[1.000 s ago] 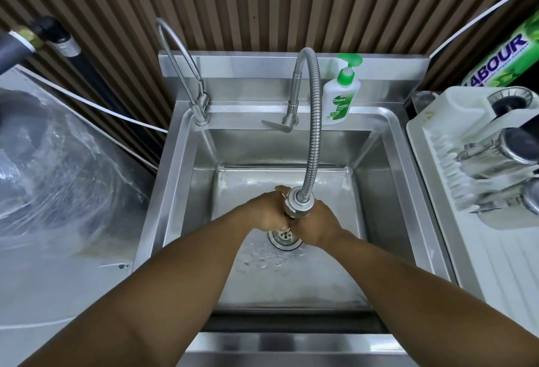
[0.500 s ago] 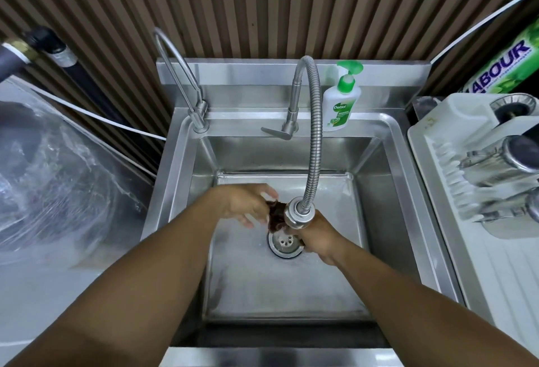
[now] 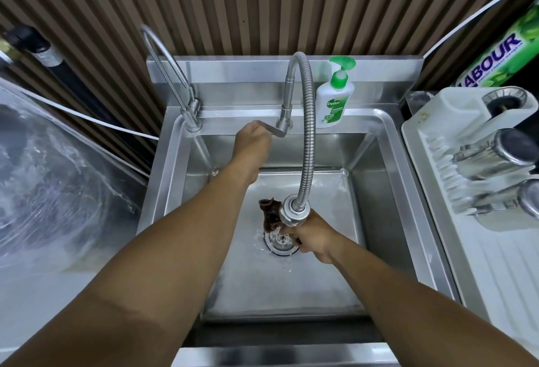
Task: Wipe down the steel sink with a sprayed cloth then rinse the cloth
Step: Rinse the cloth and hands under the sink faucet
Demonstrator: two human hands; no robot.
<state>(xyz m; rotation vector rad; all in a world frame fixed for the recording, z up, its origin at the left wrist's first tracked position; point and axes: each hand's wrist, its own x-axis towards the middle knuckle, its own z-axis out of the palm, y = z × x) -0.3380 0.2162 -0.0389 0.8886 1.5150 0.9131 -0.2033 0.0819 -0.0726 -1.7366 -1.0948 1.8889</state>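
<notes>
The steel sink [image 3: 320, 285] fills the middle of the view, with its round drain [image 3: 281, 242] near the centre. My right hand [image 3: 315, 235] grips a wet, dark brown cloth [image 3: 269, 212], bunched up just under the flexible tap's spray head [image 3: 291, 210] and above the drain. At the back rim, my left hand [image 3: 253, 140] holds the tap's lever handle [image 3: 272, 130]. Whether water runs from the head is not clear; splashes lie around the drain.
A second, thin curved tap [image 3: 175, 75] stands at the back left. A green-and-white soap pump bottle [image 3: 335, 98] sits on the back ledge. A white drying rack [image 3: 455, 180] with steel cups is on the right. Clear plastic sheeting [image 3: 52, 180] covers the left counter.
My left hand let go of the cloth and reached up and back to the tap lever. My right hand stayed over the drain with the cloth.
</notes>
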